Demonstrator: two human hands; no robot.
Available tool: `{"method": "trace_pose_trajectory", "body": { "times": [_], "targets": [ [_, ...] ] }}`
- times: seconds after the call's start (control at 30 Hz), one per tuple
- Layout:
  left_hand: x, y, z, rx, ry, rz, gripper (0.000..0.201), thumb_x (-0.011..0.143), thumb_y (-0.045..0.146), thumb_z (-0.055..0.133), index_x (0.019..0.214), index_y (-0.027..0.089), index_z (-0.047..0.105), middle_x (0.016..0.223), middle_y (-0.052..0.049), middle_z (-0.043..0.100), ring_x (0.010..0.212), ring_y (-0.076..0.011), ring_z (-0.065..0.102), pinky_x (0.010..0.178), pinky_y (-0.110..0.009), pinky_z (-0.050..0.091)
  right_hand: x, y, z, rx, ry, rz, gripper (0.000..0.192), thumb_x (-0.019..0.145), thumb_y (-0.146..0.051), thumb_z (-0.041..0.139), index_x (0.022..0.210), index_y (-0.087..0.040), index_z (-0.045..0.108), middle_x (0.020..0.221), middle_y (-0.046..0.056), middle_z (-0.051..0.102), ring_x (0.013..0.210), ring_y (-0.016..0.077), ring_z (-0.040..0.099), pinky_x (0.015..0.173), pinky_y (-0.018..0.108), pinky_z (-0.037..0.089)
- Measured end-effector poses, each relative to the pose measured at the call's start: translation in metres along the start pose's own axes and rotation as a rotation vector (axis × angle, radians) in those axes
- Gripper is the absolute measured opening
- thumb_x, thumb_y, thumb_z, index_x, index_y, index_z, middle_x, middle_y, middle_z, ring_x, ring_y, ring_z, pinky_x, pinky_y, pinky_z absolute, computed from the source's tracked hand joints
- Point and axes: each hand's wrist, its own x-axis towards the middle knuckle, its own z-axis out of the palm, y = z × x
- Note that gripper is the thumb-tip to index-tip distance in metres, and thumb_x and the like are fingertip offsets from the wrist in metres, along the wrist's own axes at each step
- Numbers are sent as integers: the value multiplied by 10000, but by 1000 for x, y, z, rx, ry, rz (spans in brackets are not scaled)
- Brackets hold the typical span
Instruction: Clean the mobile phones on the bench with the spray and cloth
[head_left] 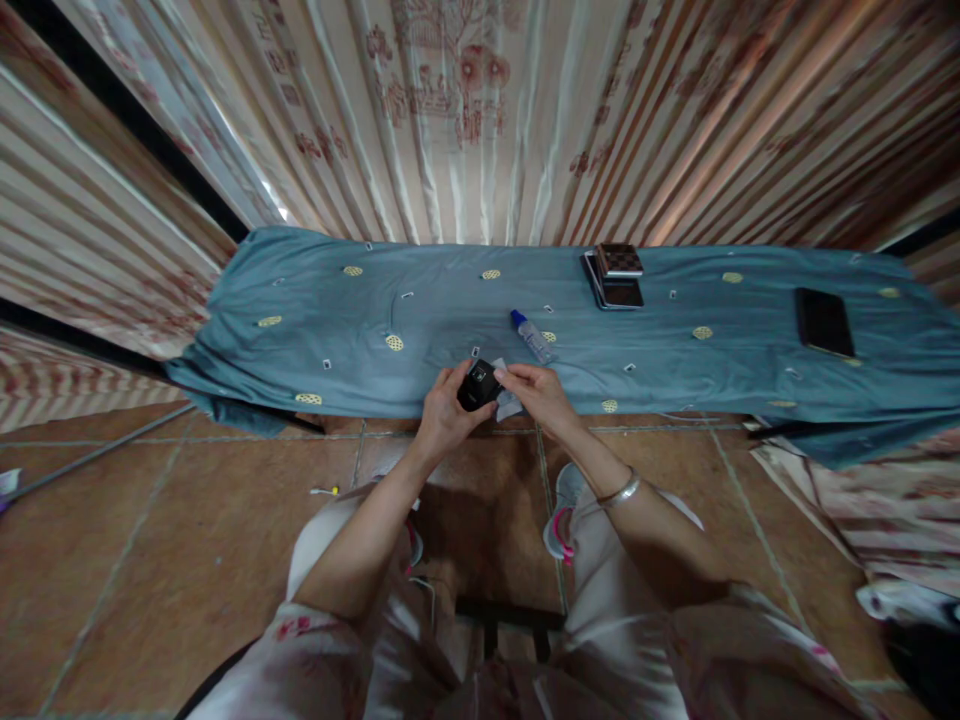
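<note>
My left hand [448,412] is closed around a small black device [477,388] with a square, lens-like patch on its face. Its exact kind is not clear. Between the fingers of my right hand [541,396] is a thin white wipe [508,404], which hangs down beside the device's right edge. Whether the wipe touches the device I cannot tell. Just beyond my right hand, a clear bottle with a blue cap [532,336] lies on its side on the cloth.
A blue-green patterned cloth [442,300] covers the long bench before me. Towards the back lie a dark tablet-like device [621,292] and a brown checkered wallet [620,260]. A black flat case [824,322] lies at the right. Curtains [480,190] hang behind the bench.
</note>
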Motion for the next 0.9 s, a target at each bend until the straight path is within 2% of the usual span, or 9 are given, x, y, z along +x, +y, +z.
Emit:
{"method": "trace_pose_trajectory", "body": {
  "times": [0.13, 0.27, 0.37, 0.47, 0.53, 0.67, 0.8, 0.9],
  "targets": [
    [-1, 0, -1, 7, -13, 9, 675, 535, 282, 862, 1176, 209, 663, 984, -54, 597, 923, -245, 566, 928, -364, 443, -1, -2, 1, 81, 8, 65, 366, 650, -544, 773, 720, -190, 714, 673, -13, 685, 599, 123, 575, 564, 230, 426],
    [0, 0, -1, -95, 11, -23, 704, 472, 281, 899, 1139, 217, 684, 979, -49, 619, 965, -248, 573, 931, -355, 445, 1, -3, -3, 194, -8, 145, 367, 606, -516, 814, 754, -191, 732, 713, 6, 730, 600, 131, 613, 554, 234, 461],
    [2, -2, 0, -303, 18, -161, 675, 511, 320, 890, 1141, 193, 685, 941, -37, 643, 903, -204, 603, 845, -302, 463, 3, -3, -9, 245, -25, 143, 377, 585, -517, 831, 752, -194, 733, 708, 0, 730, 610, 132, 627, 591, 243, 493],
    [4, -5, -2, -582, -4, -347, 512, 656, 442, 805, 1079, 173, 703, 899, -31, 688, 826, -163, 627, 758, -254, 471, 6, -7, -17, 268, -56, 153, 386, 573, -523, 840, 746, -195, 732, 697, -4, 722, 611, 134, 629, 606, 254, 512],
    [3, -5, -4, -755, -76, -477, 462, 761, 555, 686, 987, 153, 721, 877, -54, 716, 792, -165, 645, 708, -249, 487, 7, -11, -21, 268, -59, 156, 386, 560, -529, 845, 720, -200, 721, 700, 2, 721, 623, 142, 632, 612, 263, 522],
    [-5, -1, -5, -988, -305, -678, 617, 885, 655, 434, 933, 109, 718, 883, -131, 742, 788, -217, 694, 748, -334, 541, 7, -19, -26, 270, -25, 130, 360, 537, -519, 853, 659, -220, 693, 698, 1, 717, 650, 151, 634, 611, 264, 524],
    [-13, 0, 0, -1062, -460, -705, 618, 911, 626, 404, 1023, 92, 694, 920, -169, 748, 818, -250, 724, 769, -363, 553, 6, -23, -26, 283, -59, 137, 325, 570, -487, 838, 684, -217, 696, 710, 3, 717, 639, 149, 630, 564, 256, 507],
    [-14, 0, 3, -1086, -491, -720, 569, 931, 578, 406, 1033, 95, 688, 886, -158, 750, 760, -225, 724, 720, -325, 558, 5, -23, -25, 288, -81, 149, 313, 592, -477, 827, 692, -212, 694, 692, 2, 708, 600, 142, 613, 530, 252, 489]
  ]
}}
